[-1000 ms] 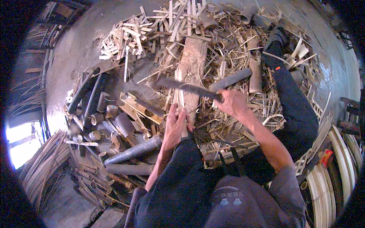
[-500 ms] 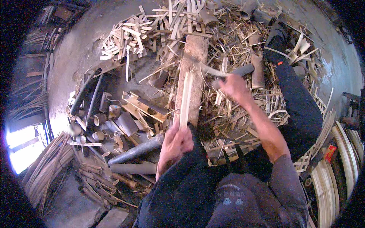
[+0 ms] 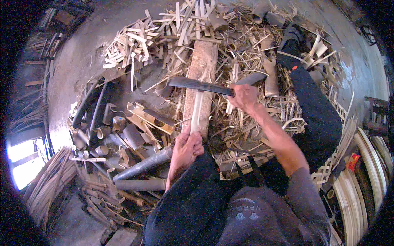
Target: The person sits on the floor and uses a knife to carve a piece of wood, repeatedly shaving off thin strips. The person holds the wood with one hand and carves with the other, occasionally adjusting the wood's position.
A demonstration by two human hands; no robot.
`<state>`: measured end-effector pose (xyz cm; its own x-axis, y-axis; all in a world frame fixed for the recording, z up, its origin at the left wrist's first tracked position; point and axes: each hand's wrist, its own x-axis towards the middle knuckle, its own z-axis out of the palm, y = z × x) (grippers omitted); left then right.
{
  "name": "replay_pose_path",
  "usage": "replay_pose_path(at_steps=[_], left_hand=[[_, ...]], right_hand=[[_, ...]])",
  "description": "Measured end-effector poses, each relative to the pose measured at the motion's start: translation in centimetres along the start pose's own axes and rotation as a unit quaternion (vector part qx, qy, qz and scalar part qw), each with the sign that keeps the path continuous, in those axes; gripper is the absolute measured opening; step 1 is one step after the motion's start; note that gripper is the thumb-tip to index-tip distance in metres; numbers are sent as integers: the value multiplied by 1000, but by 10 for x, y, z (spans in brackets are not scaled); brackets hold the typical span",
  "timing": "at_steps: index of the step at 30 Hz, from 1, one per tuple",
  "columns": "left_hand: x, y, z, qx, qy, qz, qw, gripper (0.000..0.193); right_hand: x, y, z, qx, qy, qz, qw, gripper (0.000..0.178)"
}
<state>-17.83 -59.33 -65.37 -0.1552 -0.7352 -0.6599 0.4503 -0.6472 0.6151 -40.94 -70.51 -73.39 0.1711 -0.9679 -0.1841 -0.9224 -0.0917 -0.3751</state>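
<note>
My left hand is closed round the near end of a pale bamboo strip, which lies along a rough wooden plank. In my right hand is the handle of a large dark-bladed knife. Its blade points left and lies across the plank at the strip's far end. Whether the edge is in the bamboo or just against it, I cannot tell.
Beyond the plank, at the left, is a heap of short bamboo pieces. Bamboo tubes crowd the left side. Shavings cover the floor on the right, near my outstretched leg. Long split strips stand at the lower right.
The knife, blurred before, now shows clearly, its blade laid leftward across the strip. My right hand has shifted slightly left and down; my left still grips the strip.
</note>
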Motion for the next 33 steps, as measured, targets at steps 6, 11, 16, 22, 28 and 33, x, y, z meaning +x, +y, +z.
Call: replay_pose_path(at_steps=[6,11,16,22,28,33], left_hand=[[3,-1,-12,-40,-31,-55,997,19],[-11,-8,-45,205,-85,-40,974,25],[27,6,-33,-99,-255,-213,938,33],[68,-41,-18,221,-41,219,950,49],[76,-7,3,110,87,240,960,38],[51,-9,-10,12,-8,66,998,8]], right_hand=[[-20,-20,5,-4,-60,-51,997,44],[9,38,-17,130,35,118,984,33],[-3,-18,-8,134,103,-171,970,32],[-17,-52,3,236,18,3,971,33],[-24,-39,8,142,18,-24,989,32],[-31,-30,34,71,20,-212,975,34]])
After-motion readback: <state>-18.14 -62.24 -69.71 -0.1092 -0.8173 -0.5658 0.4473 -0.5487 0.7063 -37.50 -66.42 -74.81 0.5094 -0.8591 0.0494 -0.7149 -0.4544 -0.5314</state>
